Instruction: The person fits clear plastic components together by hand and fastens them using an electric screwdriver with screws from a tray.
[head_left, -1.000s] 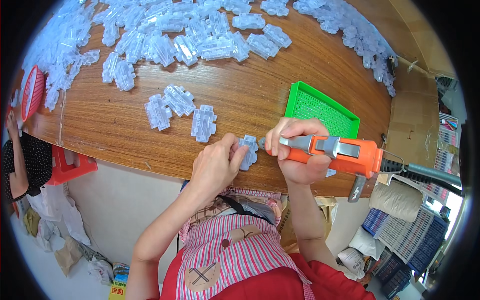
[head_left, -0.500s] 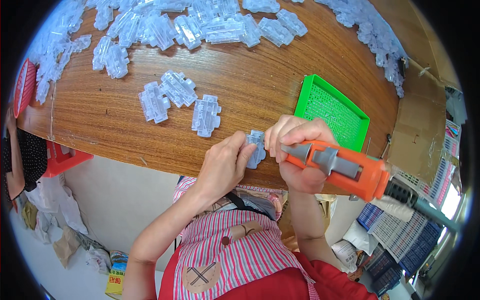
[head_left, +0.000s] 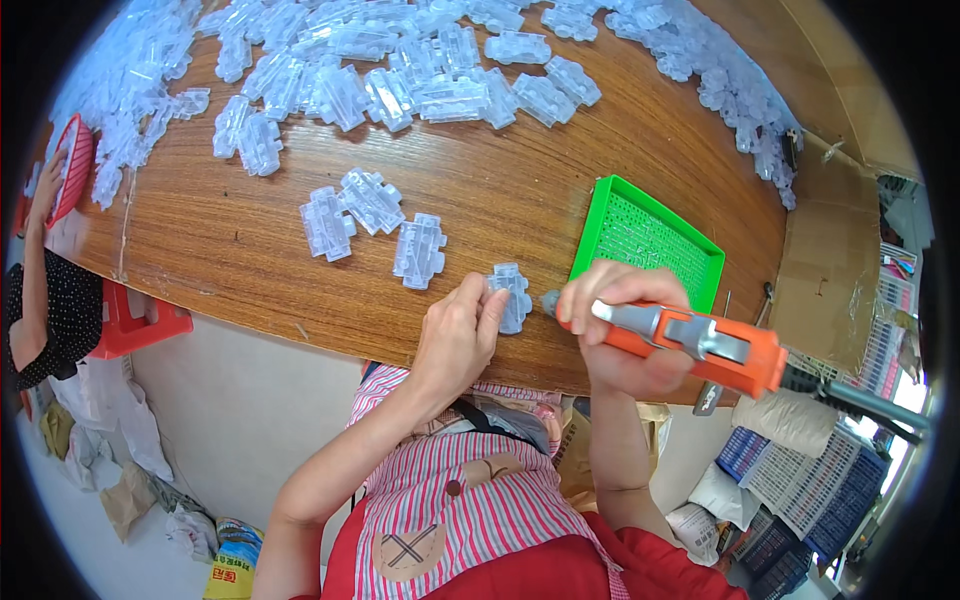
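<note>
My left hand (head_left: pixel 456 328) pinches the left edge of a clear plastic housing (head_left: pixel 512 300) that lies near the table's front edge. In my right hand (head_left: pixel 632 335) is an orange and grey electric screwdriver (head_left: pixel 715 350), its cable running off to the right. The screwdriver's nose points left, a short gap away from the housing's right side. Three more clear plastic parts (head_left: pixel 419 252) lie just beyond my left hand. A bright green tray (head_left: pixel 601 230) with small metal bits, too small to make out, stands beyond my right hand.
Heaps of clear plastic parts (head_left: pixel 340 95) cover the far side of the wooden table (head_left: pixel 500 170). At the left, another person's arm (head_left: pixel 36 270) reaches to a red basket (head_left: pixel 78 170). Cardboard (head_left: pixel 825 270) borders the table's right side; a red stool (head_left: pixel 140 325) stands at the left.
My right hand and the screwdriver have drawn back to the right, away from the housing. My left hand still holds it. The other person's hand now shows at the red basket.
</note>
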